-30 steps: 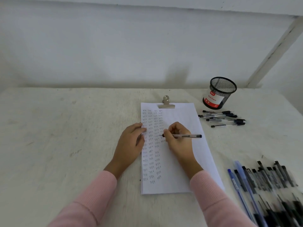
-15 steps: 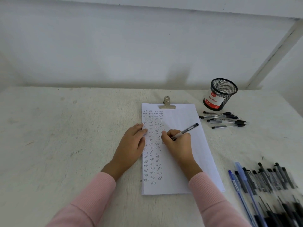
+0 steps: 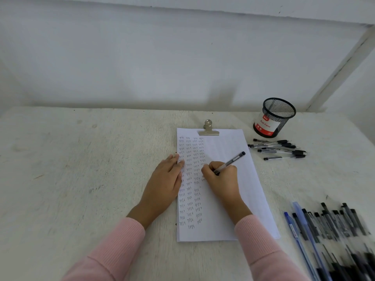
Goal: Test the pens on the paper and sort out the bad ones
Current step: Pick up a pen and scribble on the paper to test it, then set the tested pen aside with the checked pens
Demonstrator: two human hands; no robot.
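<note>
White desk (image 3: 81, 179), lower right: untested pens (image 3: 334, 224) heaped. Centre: left hand (image 3: 164, 185) flat, fingers spread, pinning paper (image 3: 233, 199). Right hand (image 3: 221, 177), fingers pinched on pen (image 3: 230, 163), writing. Upper right: tested pens (image 3: 280, 149), mesh cup (image 3: 274, 117). Risk: palm smearing ink.

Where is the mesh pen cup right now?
In the head view, the mesh pen cup stands at the table's far right, beyond a small group of pens and right of the paper's clip.
</note>
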